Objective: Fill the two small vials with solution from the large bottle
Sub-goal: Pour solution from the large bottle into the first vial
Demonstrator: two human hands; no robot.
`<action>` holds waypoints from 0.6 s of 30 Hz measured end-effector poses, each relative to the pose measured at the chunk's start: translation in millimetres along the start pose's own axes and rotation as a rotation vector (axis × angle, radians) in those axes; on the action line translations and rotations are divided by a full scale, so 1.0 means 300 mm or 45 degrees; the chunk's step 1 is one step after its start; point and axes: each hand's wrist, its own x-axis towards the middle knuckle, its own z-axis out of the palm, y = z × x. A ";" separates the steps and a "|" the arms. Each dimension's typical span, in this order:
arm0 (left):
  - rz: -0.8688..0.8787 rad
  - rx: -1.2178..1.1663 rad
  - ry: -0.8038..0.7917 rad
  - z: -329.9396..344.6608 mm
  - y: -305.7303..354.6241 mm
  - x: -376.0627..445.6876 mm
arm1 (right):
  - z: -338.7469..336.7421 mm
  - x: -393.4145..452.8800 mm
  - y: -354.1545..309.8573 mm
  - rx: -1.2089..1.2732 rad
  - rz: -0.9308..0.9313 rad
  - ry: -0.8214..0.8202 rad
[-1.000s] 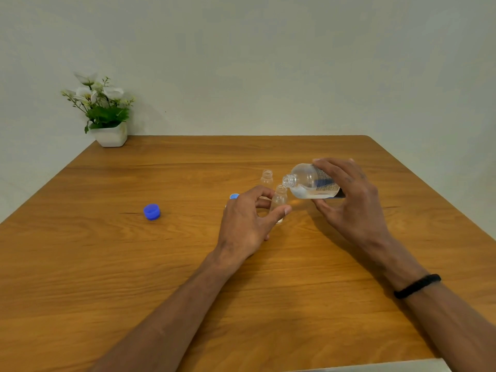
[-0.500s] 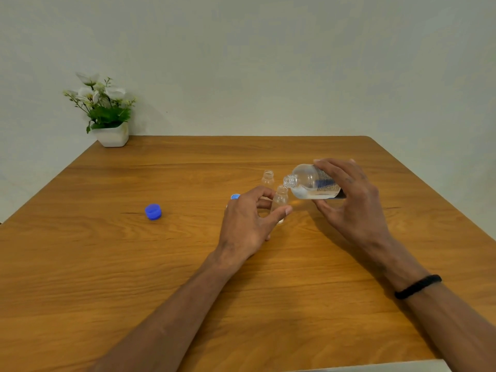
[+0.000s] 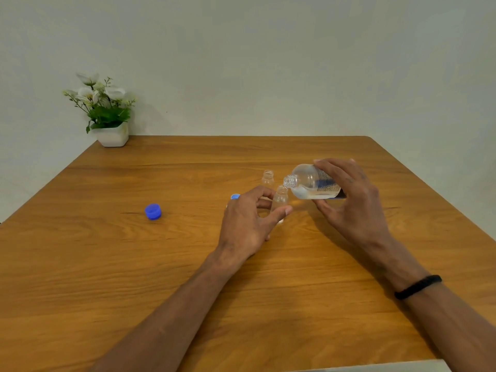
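At the far left corner of the brown wooden table [image 3: 134, 264], well away from both hands, stands a small white ceramic pot of white artificial flowers with green leaves [image 3: 103, 111], set against the pale wall. Nearer, well to the left of the left hand, a round blue plastic bottle cap [image 3: 153, 211] lies on the wood with its open side tipped up. A second, smaller blue cap [image 3: 235, 196] peeks out just behind the knuckles of the left hand [image 3: 248, 224], mostly hidden by them. That hand pinches the nearer of 2 small clear plastic vials [image 3: 280, 202] between thumb and curled fingers, the thumb tip pressed to the vial's right side, holding it upright on the table. Just beyond those fingers stands the second small clear vial [image 3: 267, 178], open-mouthed, upright and untouched. To the right, the right hand [image 3: 349, 200] grips the large clear plastic bottle with a blue printed label [image 3: 311, 183], fingers curled over its top and thumb beneath; the bottle lies nearly level, clear liquid pooled along its lower side, its uncapped threaded neck right at the mouth of the gripped vial. A black band [image 3: 417, 287] circles the right wrist
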 end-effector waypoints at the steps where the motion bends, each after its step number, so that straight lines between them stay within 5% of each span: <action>1: 0.000 0.001 -0.003 0.000 0.000 0.000 | -0.001 0.001 0.000 -0.002 0.000 -0.001; 18: 0.015 0.056 -0.006 0.002 -0.009 0.006 | 0.003 -0.003 0.007 0.003 -0.005 -0.007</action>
